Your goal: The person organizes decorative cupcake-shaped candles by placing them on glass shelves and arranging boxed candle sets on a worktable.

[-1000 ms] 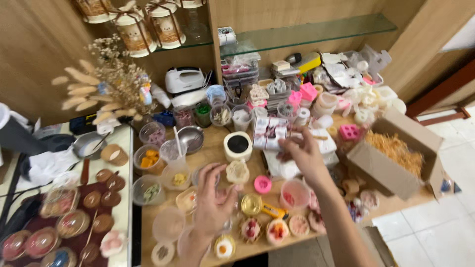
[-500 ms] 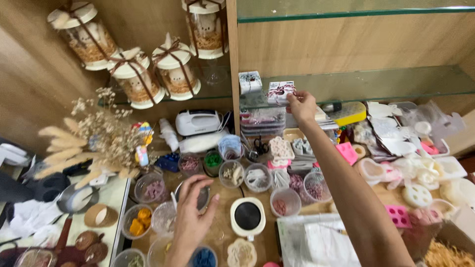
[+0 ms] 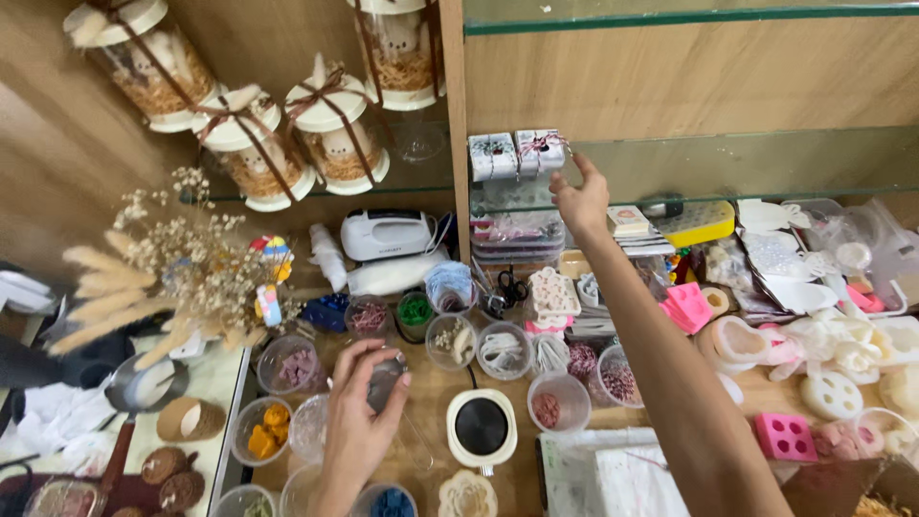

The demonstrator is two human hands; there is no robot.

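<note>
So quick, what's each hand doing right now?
Left hand: closed around a small metal cup on the table.
Right hand: open, fingertips at a small ribboned gift box on the glass shelf.

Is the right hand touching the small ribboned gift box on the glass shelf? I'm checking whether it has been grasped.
Touching. In the head view, the right hand's fingertips meet the ribboned gift box's right edge on the glass shelf, with no gap.

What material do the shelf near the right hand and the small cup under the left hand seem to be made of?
The shelf looks like clear glass: greenish edge, wood visible through it. The right hand reaches to it beside two small ribboned boxes. The small cup under the left hand looks like dull grey metal, though partly hidden.
</note>
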